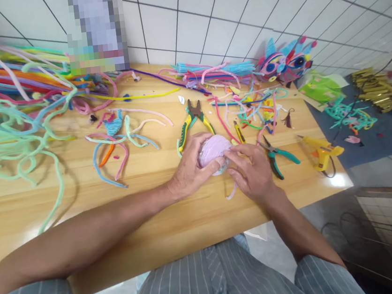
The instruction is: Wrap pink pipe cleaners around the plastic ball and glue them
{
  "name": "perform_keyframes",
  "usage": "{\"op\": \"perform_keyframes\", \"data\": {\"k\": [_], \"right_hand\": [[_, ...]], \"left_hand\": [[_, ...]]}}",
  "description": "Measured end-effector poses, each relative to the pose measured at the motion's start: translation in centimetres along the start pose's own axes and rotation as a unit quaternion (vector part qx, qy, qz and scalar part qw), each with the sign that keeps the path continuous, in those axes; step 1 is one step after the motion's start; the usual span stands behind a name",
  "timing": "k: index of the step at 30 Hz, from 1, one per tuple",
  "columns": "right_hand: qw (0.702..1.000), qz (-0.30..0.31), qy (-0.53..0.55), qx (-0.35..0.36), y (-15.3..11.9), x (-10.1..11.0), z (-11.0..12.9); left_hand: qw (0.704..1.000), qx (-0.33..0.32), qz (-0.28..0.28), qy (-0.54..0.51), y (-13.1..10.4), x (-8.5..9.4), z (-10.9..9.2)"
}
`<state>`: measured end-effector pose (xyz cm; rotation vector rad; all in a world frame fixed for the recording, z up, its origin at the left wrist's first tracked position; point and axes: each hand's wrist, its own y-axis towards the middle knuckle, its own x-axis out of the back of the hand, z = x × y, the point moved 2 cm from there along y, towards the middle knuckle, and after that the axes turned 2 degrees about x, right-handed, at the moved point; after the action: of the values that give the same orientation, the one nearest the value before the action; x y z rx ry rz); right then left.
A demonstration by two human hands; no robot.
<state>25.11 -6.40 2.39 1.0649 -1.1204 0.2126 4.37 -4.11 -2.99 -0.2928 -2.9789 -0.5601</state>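
Observation:
A ball wrapped in lilac pipe cleaner (216, 148) is held above the wooden table (147, 218). My left hand (194, 163) grips it from the left, thumb across its lower side and fingers around the back. At its right edge, my right hand (253, 169) has thumb and fingers bent close together, pinching at the lilac strand against the ball. A loose lilac end (232, 191) hangs below the right fingers. Behind the ball lie yellow-green pliers (195, 114) with spread handles. Teal-handled pliers (278, 154) rest to the right of my right hand.
Mint-green pipe cleaners (14, 134) heap at the left. Cut pipe cleaner pieces (110, 142) and a yellow cutter (239, 131) lie nearby. A yellow glue gun (321, 151) stands near the right edge. Pipe cleaner bundles (215, 71) and a colourful mask-like figure (285, 61) line the tiled wall.

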Motion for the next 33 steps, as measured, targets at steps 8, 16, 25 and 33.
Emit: {"op": "perform_keyframes", "data": {"k": [8, 16, 25, 33], "right_hand": [[1.0, 0.0, 0.011, -0.011, -0.25, -0.28, 0.0], [0.998, -0.01, 0.049, -0.036, -0.38, -0.48, 0.04], [0.99, 0.004, 0.105, -0.089, -0.2, -0.33, 0.12], [0.99, -0.017, 0.108, -0.09, -0.14, -0.6, 0.12]], "left_hand": [[0.999, 0.001, 0.019, -0.036, 0.14, 0.3, -0.01], [1.0, 0.01, 0.004, -0.01, 0.37, 0.19, 0.03], [1.0, 0.016, 0.008, -0.02, 0.23, 0.2, 0.01], [0.999, 0.021, 0.003, -0.031, 0.25, 0.18, -0.03]]}}
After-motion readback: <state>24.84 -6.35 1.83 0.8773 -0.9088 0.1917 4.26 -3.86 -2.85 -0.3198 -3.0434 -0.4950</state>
